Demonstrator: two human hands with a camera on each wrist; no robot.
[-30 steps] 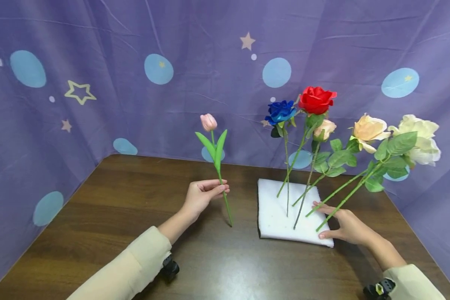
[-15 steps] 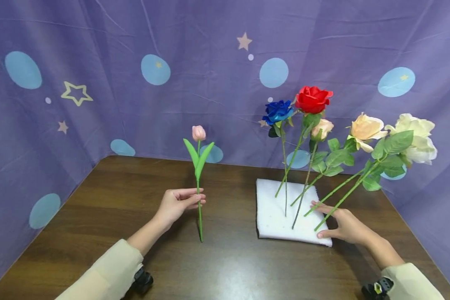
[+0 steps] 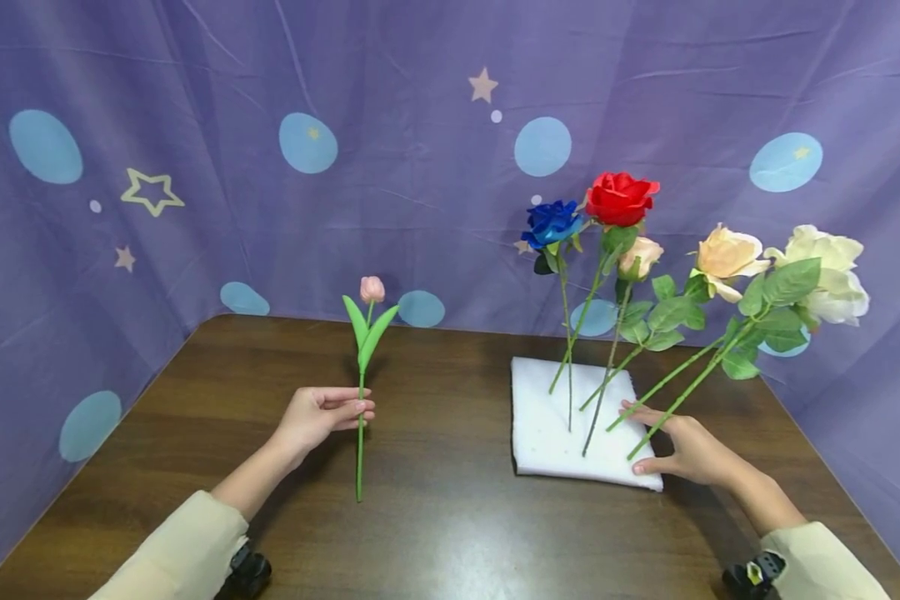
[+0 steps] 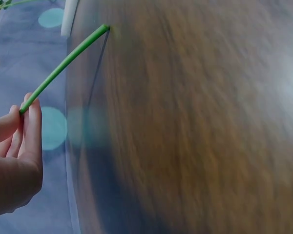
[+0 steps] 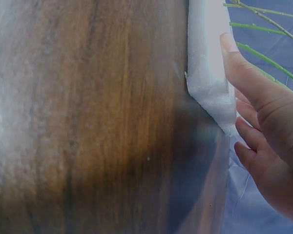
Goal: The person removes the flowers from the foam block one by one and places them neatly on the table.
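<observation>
My left hand (image 3: 311,418) pinches the green stem of a pink tulip (image 3: 377,337) between thumb and fingers, left of the table's middle. The tulip stands nearly upright, its bloom up; the left wrist view shows the bare lower stem (image 4: 63,66) above the wood. At the right, my right hand (image 3: 696,452) holds the right edge of a white foam block (image 3: 540,446), thumb near the front corner and fingers farther back. From the foam rise a blue rose (image 3: 551,225), a red rose (image 3: 621,200), a small peach rose (image 3: 640,258), a larger peach rose (image 3: 727,254) and a cream flower (image 3: 828,267).
The brown wooden table (image 3: 450,517) spreads between my hands and in front of the foam. Behind it hangs a purple curtain (image 3: 405,150) with stars and blue spots. Stems on the right lean out over my right hand.
My left hand has carried the tulip left and lower, away from the foam block, and the stem has straightened up. The right hand keeps its place on the foam.
</observation>
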